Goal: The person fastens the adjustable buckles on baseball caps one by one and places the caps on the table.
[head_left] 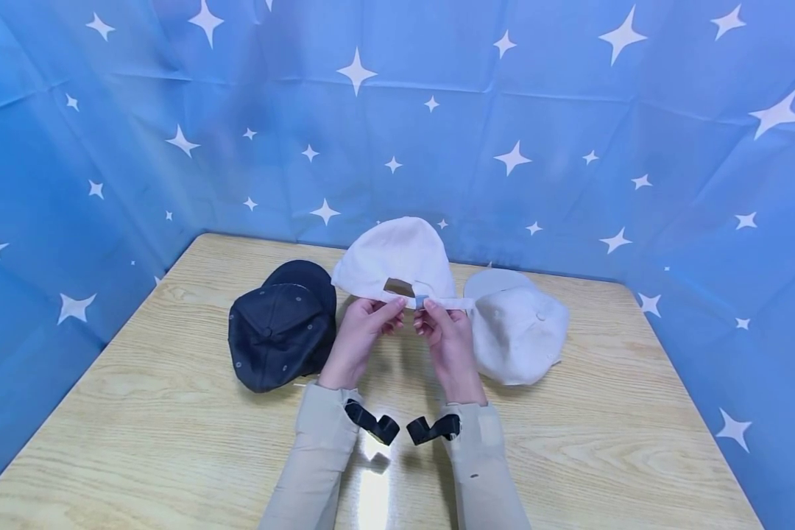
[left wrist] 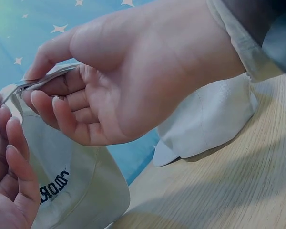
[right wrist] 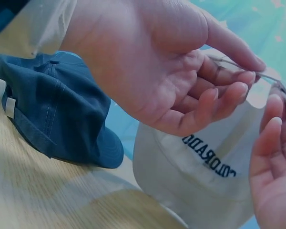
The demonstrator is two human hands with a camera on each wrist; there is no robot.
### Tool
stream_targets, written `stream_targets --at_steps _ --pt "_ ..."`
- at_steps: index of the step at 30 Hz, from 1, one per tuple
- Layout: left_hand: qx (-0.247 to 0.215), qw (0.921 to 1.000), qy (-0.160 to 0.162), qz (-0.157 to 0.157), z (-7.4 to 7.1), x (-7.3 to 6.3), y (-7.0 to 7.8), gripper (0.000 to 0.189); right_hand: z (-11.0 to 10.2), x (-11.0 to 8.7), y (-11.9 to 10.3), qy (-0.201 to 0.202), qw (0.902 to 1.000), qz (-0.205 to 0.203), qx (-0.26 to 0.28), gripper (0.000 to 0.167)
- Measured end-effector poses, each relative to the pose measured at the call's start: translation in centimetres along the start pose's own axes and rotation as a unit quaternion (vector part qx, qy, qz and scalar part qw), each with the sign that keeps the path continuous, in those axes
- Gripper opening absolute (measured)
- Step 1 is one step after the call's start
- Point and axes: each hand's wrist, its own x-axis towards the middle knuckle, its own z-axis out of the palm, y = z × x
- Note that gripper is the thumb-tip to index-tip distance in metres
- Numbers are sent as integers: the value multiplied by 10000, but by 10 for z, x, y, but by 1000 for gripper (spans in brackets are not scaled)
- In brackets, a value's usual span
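A white baseball cap [head_left: 397, 254] is held up off the table, its back opening and adjustment strap [head_left: 460, 302] toward me. My left hand [head_left: 364, 331] pinches the strap between thumb and index finger, just left of the grey-blue clasp [head_left: 420, 301]. On the other side my right hand [head_left: 450, 338] pinches the strap by the clasp, and the loose strap end sticks out to the right. In the right wrist view, dark lettering [right wrist: 209, 157] reading COLORADO appears mirrored on the cap. The remaining fingers of both hands curl loosely beneath the strap.
A dark navy cap [head_left: 278, 324] sits on the wooden table [head_left: 172, 427] to the left. A second white cap [head_left: 520, 335] lies to the right, close to my right hand. Behind the table hangs a blue cloth [head_left: 437, 125] with white stars.
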Motion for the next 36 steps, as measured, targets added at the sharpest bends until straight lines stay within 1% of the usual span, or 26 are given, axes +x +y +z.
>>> stream_targets --at_steps 3,5,8,12,14,16,17,19,23,25,28,30,32,33,36 --pt "-1 10000 28 -3 -1 0 0 32 -1 0 0 -137 9999 5 83 10" --pt "-35 9999 103 -36 -1 0 1 33 -2 0 0 -224 9996 27 174 11" --pt "-265 9992 261 -115 -1 1 4 40 -4 1 0 -368 9988 73 320 11" --pt "-778 9962 375 -120 -2 2 6 52 -5 2 0 -537 9974 115 460 15" --pt "-1128 9932 289 -55 -3 2 6 52 -6 2 0 -586 9970 94 493 18" --pt "-1523 9882 120 55 -4 1 6 48 -8 3 1 -639 9961 99 601 22" --pt "-1726 9849 15 122 -4 0 6 44 -9 3 1 -643 9955 129 690 22" --pt "-2174 9756 -179 234 -4 0 6 36 -10 4 2 -660 9924 213 1013 25" --pt "-2916 9551 -407 322 -5 1 5 30 -14 6 3 -612 9786 474 1907 33" --pt "-3180 9464 -481 304 -6 2 4 31 -14 7 3 -566 9727 515 2192 36" --pt "-3432 9362 -699 302 -5 3 3 37 -12 6 4 -505 9696 509 2341 33" --pt "-3649 9270 -826 280 -4 3 3 41 -10 6 5 -507 9656 489 2503 33" --pt "-3885 9163 -939 242 -3 3 3 44 -9 6 7 -588 9564 478 2822 36" --pt "-4005 9109 -968 216 -3 3 3 45 -8 6 7 -643 9493 471 3040 38" --pt "-4436 8904 -1017 113 -2 3 1 44 -8 6 9 -794 9218 489 3764 39"
